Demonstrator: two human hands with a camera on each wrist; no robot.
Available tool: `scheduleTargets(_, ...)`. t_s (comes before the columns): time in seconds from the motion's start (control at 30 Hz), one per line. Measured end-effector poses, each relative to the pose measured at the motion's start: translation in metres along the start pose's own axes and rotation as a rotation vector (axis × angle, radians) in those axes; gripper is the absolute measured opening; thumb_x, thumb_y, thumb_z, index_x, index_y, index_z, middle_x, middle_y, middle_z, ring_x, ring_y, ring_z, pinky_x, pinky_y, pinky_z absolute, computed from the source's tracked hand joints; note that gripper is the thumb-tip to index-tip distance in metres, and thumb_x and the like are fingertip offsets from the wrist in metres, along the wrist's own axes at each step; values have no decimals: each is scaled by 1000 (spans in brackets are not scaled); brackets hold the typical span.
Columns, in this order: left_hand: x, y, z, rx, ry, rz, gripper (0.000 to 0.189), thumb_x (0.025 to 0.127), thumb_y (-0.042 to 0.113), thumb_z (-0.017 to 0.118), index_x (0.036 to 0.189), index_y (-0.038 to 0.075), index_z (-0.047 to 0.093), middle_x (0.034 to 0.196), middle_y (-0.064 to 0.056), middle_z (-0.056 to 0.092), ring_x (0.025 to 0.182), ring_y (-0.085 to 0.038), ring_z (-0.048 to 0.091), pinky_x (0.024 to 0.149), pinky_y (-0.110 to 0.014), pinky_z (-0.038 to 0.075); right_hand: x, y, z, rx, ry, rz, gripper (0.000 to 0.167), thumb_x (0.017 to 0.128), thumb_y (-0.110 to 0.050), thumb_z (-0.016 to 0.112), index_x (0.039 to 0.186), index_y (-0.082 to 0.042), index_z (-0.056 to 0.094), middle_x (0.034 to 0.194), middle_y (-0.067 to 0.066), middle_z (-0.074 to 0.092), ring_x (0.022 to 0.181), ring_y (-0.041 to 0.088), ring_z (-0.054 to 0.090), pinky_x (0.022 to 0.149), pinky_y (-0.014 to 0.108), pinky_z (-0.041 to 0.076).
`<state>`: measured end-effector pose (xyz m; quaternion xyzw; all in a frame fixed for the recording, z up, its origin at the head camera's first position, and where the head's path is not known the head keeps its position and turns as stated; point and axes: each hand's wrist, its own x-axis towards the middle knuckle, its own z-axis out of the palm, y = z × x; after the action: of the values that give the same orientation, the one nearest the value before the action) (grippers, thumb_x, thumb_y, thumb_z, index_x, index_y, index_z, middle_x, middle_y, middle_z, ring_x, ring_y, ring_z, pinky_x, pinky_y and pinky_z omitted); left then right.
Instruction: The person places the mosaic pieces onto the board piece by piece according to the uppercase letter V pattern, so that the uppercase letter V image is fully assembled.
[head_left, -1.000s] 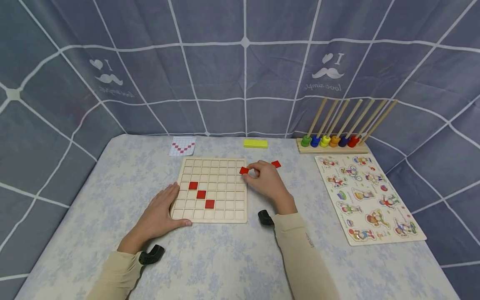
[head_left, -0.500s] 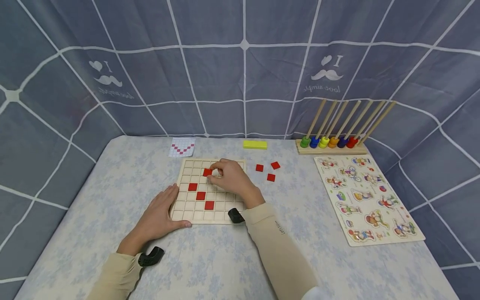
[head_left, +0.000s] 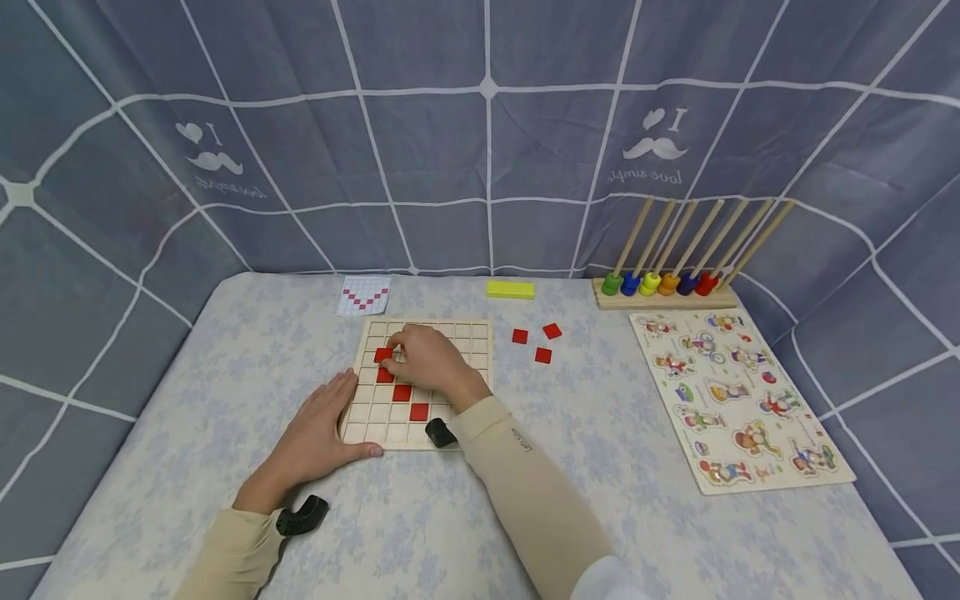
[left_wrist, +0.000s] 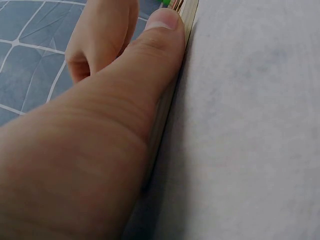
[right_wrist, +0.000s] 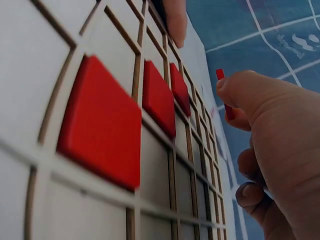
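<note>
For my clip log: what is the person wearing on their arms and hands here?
Both hands, the left hand and right hand, are bare: no gloves or rings visible. Long beige sleeves reach the wrists; the right one carries small dark lettering on the forearm. A small black device sits at the left wrist, another at the right.

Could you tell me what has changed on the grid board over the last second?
The right hand carried its pinched red tile leftward from the grid board's right edge to above the three-tile diagonal. The left hand stayed flat against the board's left side; three loose tiles remain beside the board.
</note>
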<state>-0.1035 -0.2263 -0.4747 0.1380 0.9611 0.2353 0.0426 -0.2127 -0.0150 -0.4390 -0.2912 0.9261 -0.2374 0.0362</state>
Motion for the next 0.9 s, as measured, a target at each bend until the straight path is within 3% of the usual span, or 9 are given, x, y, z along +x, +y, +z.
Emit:
scheduleTargets(0.4, -1, -1, 1, -11, 10, 19, 124, 75, 62, 83, 161, -3, 22, 167, -24, 24, 155, -44, 24, 125, -61, 21, 15, -18, 16, -109, -62, 65, 35, 100, -36, 64, 127, -16, 73, 118, -2, 73, 103, 13, 69, 94, 26, 58)
scheduleTargets(0.53, -2, -1, 2, -12, 9, 17, 124, 75, 62, 83, 161, -3, 21, 168, -23, 24, 155, -44, 23, 125, -61, 21, 17, -24, 18, -133, -61, 109, 34, 100, -36, 64, 127, -17, 72, 122, -3, 73, 110, 12, 69, 96, 26, 58)
scheduleTargets(0.9, -1, -1, 1, -1, 15, 22, 124, 74, 61, 83, 160, -4, 23, 167, -24, 25, 155, -43, 23, 125, -60, 21, 20, -31, 21, -164, -20, 139, 31, 97, -31, 66, 124, -17, 74, 114, -3, 73, 100, 11, 69, 87, 25, 59)
